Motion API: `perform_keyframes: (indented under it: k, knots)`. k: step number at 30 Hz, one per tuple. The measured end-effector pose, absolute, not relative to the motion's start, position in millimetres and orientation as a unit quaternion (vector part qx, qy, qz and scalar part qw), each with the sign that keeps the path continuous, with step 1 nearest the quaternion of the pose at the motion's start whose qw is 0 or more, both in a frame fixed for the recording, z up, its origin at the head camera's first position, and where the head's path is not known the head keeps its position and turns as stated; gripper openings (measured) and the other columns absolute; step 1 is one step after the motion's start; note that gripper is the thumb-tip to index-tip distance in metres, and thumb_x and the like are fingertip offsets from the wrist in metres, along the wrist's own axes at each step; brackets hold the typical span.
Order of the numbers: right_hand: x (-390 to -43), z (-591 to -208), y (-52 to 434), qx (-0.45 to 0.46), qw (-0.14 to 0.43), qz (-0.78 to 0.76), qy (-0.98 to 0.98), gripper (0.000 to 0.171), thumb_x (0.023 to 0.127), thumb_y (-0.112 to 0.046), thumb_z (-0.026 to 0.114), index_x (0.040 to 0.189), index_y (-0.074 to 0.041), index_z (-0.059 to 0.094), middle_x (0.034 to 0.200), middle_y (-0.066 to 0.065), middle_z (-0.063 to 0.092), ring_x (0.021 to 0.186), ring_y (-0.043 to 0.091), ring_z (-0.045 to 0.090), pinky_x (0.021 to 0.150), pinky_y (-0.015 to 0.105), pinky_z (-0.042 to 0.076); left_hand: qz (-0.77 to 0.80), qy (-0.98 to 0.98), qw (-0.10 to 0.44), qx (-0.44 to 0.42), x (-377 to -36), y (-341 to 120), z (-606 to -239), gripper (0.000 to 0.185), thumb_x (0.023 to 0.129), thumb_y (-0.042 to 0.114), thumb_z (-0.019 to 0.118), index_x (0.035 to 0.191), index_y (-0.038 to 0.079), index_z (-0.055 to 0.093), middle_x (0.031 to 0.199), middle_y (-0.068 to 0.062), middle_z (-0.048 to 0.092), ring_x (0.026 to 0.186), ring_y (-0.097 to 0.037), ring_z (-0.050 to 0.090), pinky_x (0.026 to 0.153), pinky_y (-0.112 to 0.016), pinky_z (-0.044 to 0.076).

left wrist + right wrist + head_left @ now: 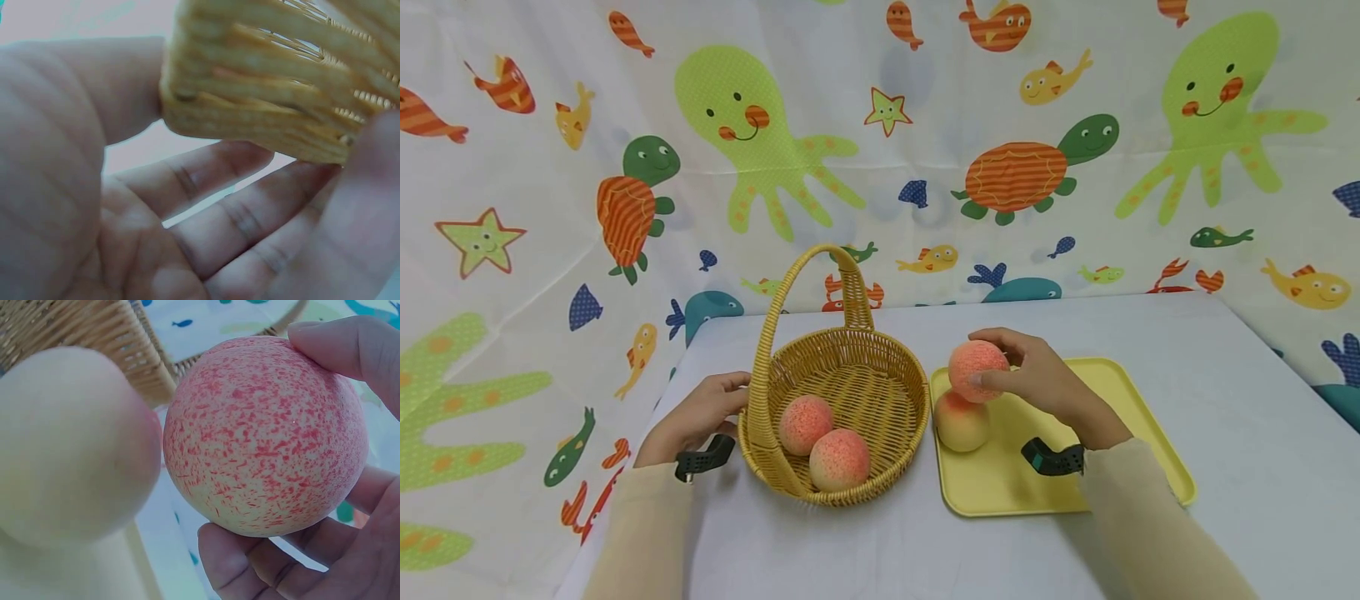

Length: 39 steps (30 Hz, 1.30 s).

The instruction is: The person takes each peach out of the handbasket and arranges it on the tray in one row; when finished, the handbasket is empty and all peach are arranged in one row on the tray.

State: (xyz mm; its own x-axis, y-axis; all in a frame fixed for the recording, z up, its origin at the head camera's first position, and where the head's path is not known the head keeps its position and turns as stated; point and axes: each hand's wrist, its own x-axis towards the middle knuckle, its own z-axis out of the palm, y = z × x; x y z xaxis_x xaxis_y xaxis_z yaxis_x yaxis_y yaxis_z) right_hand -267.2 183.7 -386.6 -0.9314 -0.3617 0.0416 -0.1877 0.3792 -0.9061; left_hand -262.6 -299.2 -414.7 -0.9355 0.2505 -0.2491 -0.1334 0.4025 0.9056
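Note:
My right hand (1047, 377) grips a pinkish-red speckled peach (976, 362) between thumb and fingers, above the left part of a yellow tray (1022, 492). Just below it, a paler peach (961, 427) sits on the tray; in the right wrist view this pale peach (69, 450) is close beside the held peach (269, 437). My left hand (696, 417) holds the left side of a woven basket (880, 379), near the foot of its tall handle. In the left wrist view, thumb and fingers surround the wicker edge (250, 94). Two peaches (806, 424) (840, 460) lie inside the basket.
Basket and tray stand side by side on a white-covered table (880, 550). A white curtain (865, 200) printed with sea animals hangs behind and to the left. Dark bands (703, 458) circle both wrists.

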Motion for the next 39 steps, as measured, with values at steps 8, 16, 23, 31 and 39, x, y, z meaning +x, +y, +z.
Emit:
perform_keyframes:
  k: [8, 16, 23, 31, 39]
  knots:
    - [-262, -394, 201, -0.15, 0.071, -0.53, 0.831, 0.058, 0.095, -0.027, 0.076, 0.147, -0.009, 0.056, 0.132, 0.014, 0.065, 0.107, 0.031, 0.058, 0.084, 0.035, 0.055, 0.541, 0.822, 0.177, 0.027, -263, -298, -414, 0.043, 0.105, 0.02, 0.058, 0.138, -0.007, 0.057, 0.106, -0.01, 0.075, 0.089, -0.018, 0.071, 0.07, -0.039, 0.063]
    - [-260, -408, 213, -0.13, 0.068, -0.533, 0.833, 0.059, 0.096, -0.021, 0.074, 0.148, -0.002, 0.053, 0.133, 0.019, 0.063, 0.104, 0.031, 0.057, 0.082, 0.033, 0.055, 0.539, 0.824, 0.174, 0.026, -262, -298, -413, 0.043, 0.105, 0.021, 0.058, 0.138, -0.007, 0.057, 0.108, -0.01, 0.074, 0.091, -0.019, 0.071, 0.071, -0.04, 0.064]
    - [-262, -416, 219, -0.123, 0.077, -0.524, 0.839, 0.058, 0.096, -0.02, 0.073, 0.147, -0.002, 0.054, 0.13, 0.018, 0.064, 0.099, 0.028, 0.056, 0.078, 0.033, 0.053, 0.539, 0.824, 0.174, 0.028, -262, -299, -414, 0.044, 0.105, 0.021, 0.057, 0.14, -0.007, 0.056, 0.112, -0.015, 0.073, 0.092, -0.02, 0.071, 0.074, -0.041, 0.064]
    - [-263, -423, 221, -0.114, 0.098, -0.513, 0.845, 0.061, 0.094, -0.023, 0.074, 0.148, -0.002, 0.054, 0.125, 0.016, 0.065, 0.099, 0.027, 0.055, 0.078, 0.032, 0.052, 0.539, 0.823, 0.176, 0.03, -263, -299, -415, 0.043, 0.106, 0.02, 0.056, 0.138, -0.008, 0.057, 0.11, -0.014, 0.073, 0.091, -0.02, 0.07, 0.075, -0.041, 0.064]
    - [-265, -429, 223, -0.109, 0.111, -0.492, 0.857, 0.057, 0.091, -0.023, 0.073, 0.143, -0.005, 0.058, 0.119, 0.015, 0.066, 0.099, 0.029, 0.055, 0.081, 0.036, 0.052, 0.539, 0.823, 0.175, 0.03, -262, -299, -415, 0.042, 0.106, 0.02, 0.056, 0.138, -0.008, 0.057, 0.108, -0.015, 0.073, 0.09, -0.02, 0.07, 0.074, -0.041, 0.064]
